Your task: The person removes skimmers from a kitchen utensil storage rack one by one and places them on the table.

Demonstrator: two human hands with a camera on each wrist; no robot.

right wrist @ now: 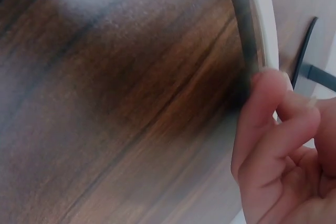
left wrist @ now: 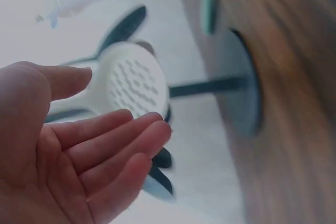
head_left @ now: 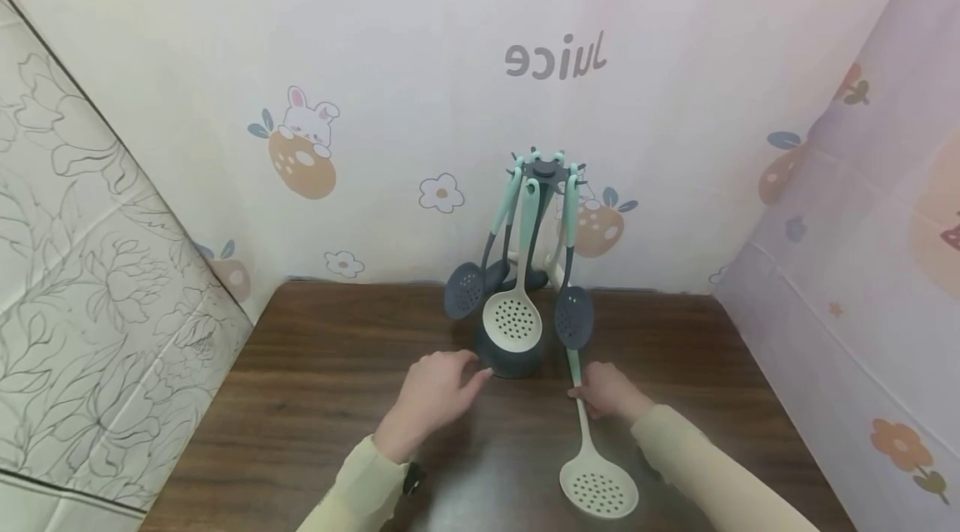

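A white skimmer [head_left: 598,485] with a mint handle is pinched near the middle of its shaft by my right hand [head_left: 611,390]. Its perforated head points towards me over the tabletop, and its handle end passes behind a hanging dark spoon. In the right wrist view, curled fingertips [right wrist: 270,85] meet on the pale shaft [right wrist: 268,19]. My left hand [head_left: 437,392] is beside the round dark base [head_left: 510,361] of a utensil stand; the left wrist view shows relaxed fingers with nothing in them. Another white skimmer [head_left: 513,321] hangs on the stand, in front of its base.
The stand's hooked top [head_left: 545,172] carries several utensils, among them a dark slotted spoon [head_left: 464,291] on the left and another dark slotted spoon [head_left: 574,318] on the right. It stands on a brown wooden table [head_left: 322,399], near a printed wall covering [head_left: 390,115].
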